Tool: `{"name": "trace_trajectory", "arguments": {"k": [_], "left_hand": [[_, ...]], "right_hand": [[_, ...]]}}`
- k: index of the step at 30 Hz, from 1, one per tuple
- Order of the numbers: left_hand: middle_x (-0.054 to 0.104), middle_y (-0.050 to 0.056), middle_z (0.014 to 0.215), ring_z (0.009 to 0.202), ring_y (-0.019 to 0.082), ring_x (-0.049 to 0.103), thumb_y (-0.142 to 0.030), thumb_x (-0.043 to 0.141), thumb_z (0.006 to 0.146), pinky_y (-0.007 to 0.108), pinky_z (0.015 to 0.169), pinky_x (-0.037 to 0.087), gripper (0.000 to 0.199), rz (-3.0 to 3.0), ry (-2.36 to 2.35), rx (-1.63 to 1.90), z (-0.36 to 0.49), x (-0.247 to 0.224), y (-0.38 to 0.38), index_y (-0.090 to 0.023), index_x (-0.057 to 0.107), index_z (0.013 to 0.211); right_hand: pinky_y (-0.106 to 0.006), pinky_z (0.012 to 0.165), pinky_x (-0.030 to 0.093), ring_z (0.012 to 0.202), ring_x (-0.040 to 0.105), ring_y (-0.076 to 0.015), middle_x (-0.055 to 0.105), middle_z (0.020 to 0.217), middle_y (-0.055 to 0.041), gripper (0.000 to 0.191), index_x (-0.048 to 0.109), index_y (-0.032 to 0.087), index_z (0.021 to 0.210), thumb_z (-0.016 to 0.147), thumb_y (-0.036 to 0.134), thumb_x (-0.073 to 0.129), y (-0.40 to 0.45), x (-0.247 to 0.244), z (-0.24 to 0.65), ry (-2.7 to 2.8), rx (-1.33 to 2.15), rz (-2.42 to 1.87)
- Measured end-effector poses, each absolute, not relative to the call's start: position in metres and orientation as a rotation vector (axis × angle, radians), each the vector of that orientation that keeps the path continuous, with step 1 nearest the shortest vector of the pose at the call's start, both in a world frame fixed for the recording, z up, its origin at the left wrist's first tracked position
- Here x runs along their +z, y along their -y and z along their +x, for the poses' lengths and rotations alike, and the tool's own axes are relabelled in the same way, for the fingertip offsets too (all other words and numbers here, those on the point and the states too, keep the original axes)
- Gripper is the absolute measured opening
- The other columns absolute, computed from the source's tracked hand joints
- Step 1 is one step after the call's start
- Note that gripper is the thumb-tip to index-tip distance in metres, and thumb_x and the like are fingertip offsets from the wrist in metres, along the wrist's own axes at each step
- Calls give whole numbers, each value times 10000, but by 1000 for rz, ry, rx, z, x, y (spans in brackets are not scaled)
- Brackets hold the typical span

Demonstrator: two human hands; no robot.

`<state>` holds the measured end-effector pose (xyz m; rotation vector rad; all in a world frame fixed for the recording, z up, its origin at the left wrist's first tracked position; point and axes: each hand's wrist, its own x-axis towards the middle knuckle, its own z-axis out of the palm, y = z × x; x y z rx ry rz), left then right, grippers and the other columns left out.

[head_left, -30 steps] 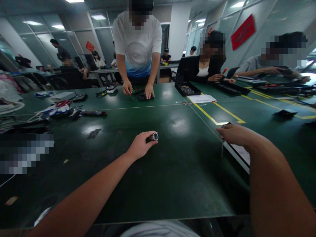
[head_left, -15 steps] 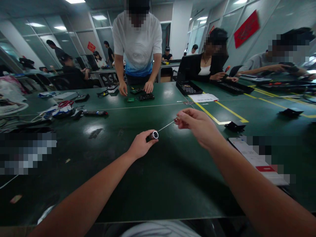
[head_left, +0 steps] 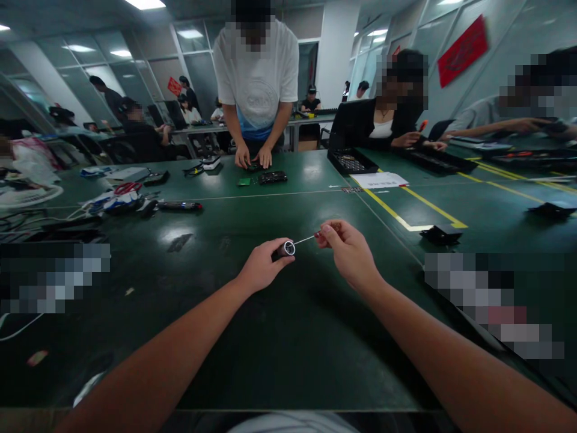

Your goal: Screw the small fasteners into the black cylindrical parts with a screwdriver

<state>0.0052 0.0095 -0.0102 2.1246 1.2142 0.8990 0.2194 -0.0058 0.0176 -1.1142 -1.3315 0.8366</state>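
Observation:
My left hand [head_left: 264, 263] is closed around a short dark cylinder [head_left: 287, 248] with a bright metal rim. Its open end faces me, just above the table. My right hand [head_left: 346, 245] pinches a thin screwdriver-like tool [head_left: 305, 240] by its reddish end, most of which the fingers hide. The tool's slim pale shaft slants down to the left, and its tip is at the mouth of the cylinder. How deep the tip reaches inside, I cannot tell.
Across the green table [head_left: 270, 337] a person in a white shirt [head_left: 256, 78] handles dark parts beside a black device [head_left: 273, 177]. A dark pen-like tool [head_left: 180, 205] and red-handled scissors [head_left: 128, 187] lie left. Black trays [head_left: 351, 161] and a small black bracket [head_left: 440, 235] are right.
My right hand has moved down and closer to the cylinder, bringing the tool's tip to its open mouth. The person opposite has drawn both hands together.

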Motion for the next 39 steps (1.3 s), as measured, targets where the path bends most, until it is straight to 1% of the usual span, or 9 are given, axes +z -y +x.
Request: {"name": "trace_trajectory", "arguments": {"k": [9, 19, 21, 23, 25, 27, 31, 36, 39], "left_hand": [[702, 39, 1172, 1068, 227, 638, -286, 701, 892, 384, 982, 483, 385, 2123, -1206, 895, 4, -10, -10, -244, 646, 1271], [702, 44, 1185, 1071, 229, 637, -287, 705, 893, 393, 986, 481, 392, 2151, -1242, 912, 2, -9, -10, -249, 645, 1279], [699, 43, 1202, 1085, 228, 634, -282, 711, 889, 389, 988, 477, 397, 2151, -1232, 917, 2, -10, -11, -245, 643, 1278], [699, 44, 1205, 1088, 230, 633, -274, 718, 883, 389, 983, 474, 395, 2164, -1235, 914, 2, -11, -12, -244, 647, 1270], [709, 47, 1165, 1061, 234, 637, -269, 723, 878, 392, 959, 477, 384, 2192, -1253, 895, 1, -12, -13, -243, 658, 1256], [716, 46, 1115, 1023, 236, 639, -277, 729, 875, 397, 936, 479, 380, 2233, -1264, 871, 1, -12, -13, -246, 666, 1248], [717, 48, 1099, 1001, 242, 634, -303, 735, 873, 415, 932, 469, 385, 2299, -1262, 822, 2, -13, -13, -255, 667, 1249], [711, 47, 1119, 1025, 238, 630, -290, 717, 887, 401, 938, 465, 377, 2255, -1263, 868, 1, -15, -14, -254, 657, 1258], [708, 46, 1115, 1025, 237, 628, -292, 718, 888, 401, 939, 466, 381, 2250, -1261, 882, -1, -16, -14, -255, 655, 1261]], "right_hand": [[-358, 766, 519, 766, 643, -181, 684, 832, -36, 237, 621, 206, 922, 941, 437, 573, 7, 15, 220, 1365, 794, -1112], [-397, 796, 524, 816, 665, -211, 702, 872, -61, 235, 618, 203, 960, 936, 432, 569, 9, 16, 218, 1379, 748, -1185], [-379, 768, 513, 792, 654, -203, 693, 845, -52, 233, 619, 203, 945, 938, 429, 564, 9, 16, 219, 1382, 749, -1204], [-345, 688, 489, 698, 617, -183, 657, 753, -18, 226, 620, 208, 941, 936, 426, 562, 9, 18, 220, 1415, 782, -1201], [-315, 604, 447, 607, 560, -165, 589, 652, 23, 222, 627, 216, 950, 929, 429, 567, 12, 20, 220, 1452, 834, -1166], [-305, 574, 431, 575, 530, -158, 554, 620, 32, 261, 640, 221, 942, 938, 464, 547, 15, 22, 218, 1450, 861, -1126], [-315, 575, 444, 575, 540, -161, 631, 698, -17, 406, 655, 218, 851, 979, 537, 438, 20, 24, 214, 1424, 753, -1207], [-339, 664, 463, 711, 607, -199, 674, 822, -25, 272, 625, 232, 1088, 979, 394, 437, 20, 21, 216, 1519, 650, -1256], [-335, 676, 456, 757, 621, -208, 667, 831, -24, 266, 625, 244, 1014, 989, 410, 419, 20, 20, 217, 1548, 683, -1252]]}}
